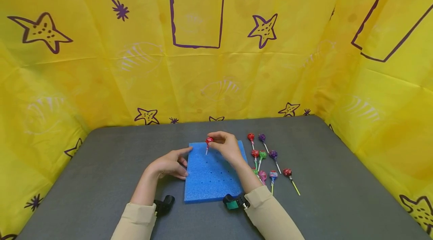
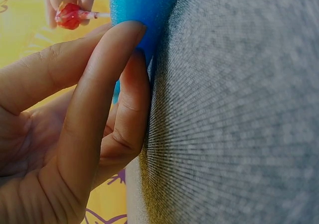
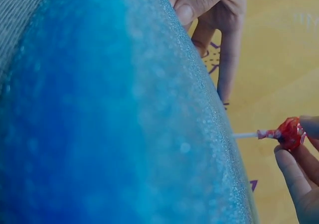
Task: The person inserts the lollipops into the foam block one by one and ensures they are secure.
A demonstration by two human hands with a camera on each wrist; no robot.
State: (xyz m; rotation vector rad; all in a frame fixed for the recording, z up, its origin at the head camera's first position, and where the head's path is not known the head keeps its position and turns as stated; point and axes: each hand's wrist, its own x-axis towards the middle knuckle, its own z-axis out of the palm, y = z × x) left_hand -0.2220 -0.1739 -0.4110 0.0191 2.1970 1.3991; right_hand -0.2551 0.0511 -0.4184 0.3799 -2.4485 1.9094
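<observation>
Near the far left corner of the blue foam board (image 1: 216, 187), my right hand (image 1: 226, 148) pinches a red-wrapped lollipop (image 1: 209, 140) by its candy head. Its white stick points down at the board; in the right wrist view the stick's lower end meets the outline of the foam (image 3: 169, 134). My left hand (image 1: 170, 164) lies along the board's left side, index finger stretched to the far left corner and thumb against the edge. The left wrist view shows its fingertips (image 2: 132, 32) touching the foam edge, other fingers bent beneath. Several small dark holes dot the board's top.
Right of the board lie several wrapped lollipops: a red one (image 1: 250, 136), purple ones (image 1: 262, 137), a green one (image 1: 262, 155), a blue one (image 1: 273, 175) and a dark red one (image 1: 287, 172). My right forearm passes over the board's right edge. Yellow printed cloth (image 1: 203, 82) encloses the grey table (image 1: 111, 164).
</observation>
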